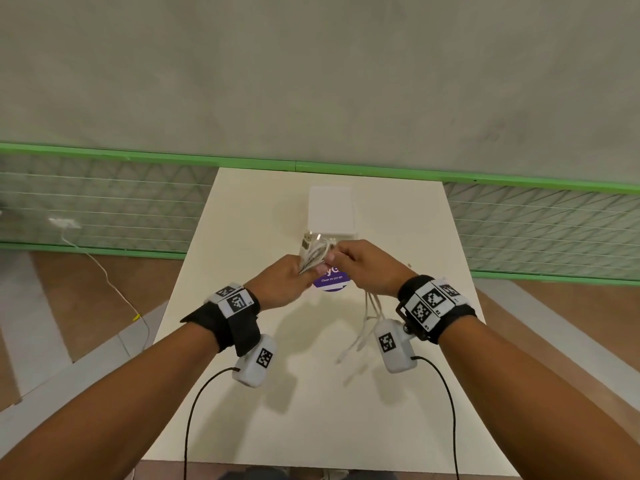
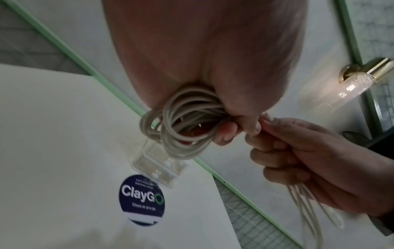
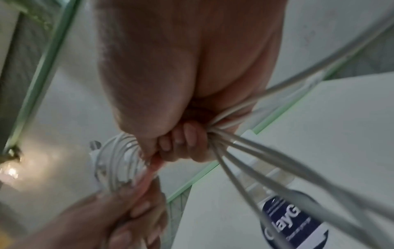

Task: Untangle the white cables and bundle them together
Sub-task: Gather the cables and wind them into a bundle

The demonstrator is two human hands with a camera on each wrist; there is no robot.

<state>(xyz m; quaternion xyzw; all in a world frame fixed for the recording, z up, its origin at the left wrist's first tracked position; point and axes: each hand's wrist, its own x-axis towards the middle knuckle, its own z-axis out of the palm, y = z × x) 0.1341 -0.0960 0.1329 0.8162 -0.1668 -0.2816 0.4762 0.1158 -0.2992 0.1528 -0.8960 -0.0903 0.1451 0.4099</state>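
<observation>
Left hand (image 1: 284, 277) grips the coil (image 2: 181, 121) of white cables (image 1: 313, 252), held above the table (image 1: 242, 393) at frame centre in the head view. Right hand (image 1: 367, 265) touches it from the right, fingers curled round the loose tails (image 3: 266, 155); these hang down and toward the lower right of the frame, ends near the table. Tails' long axis runs from coil down through the right fist. Likely next: right hand wraps tails around the coil, crosswise. Box (image 1: 331, 211) and sticker (image 2: 141, 199) sit behind and below.
</observation>
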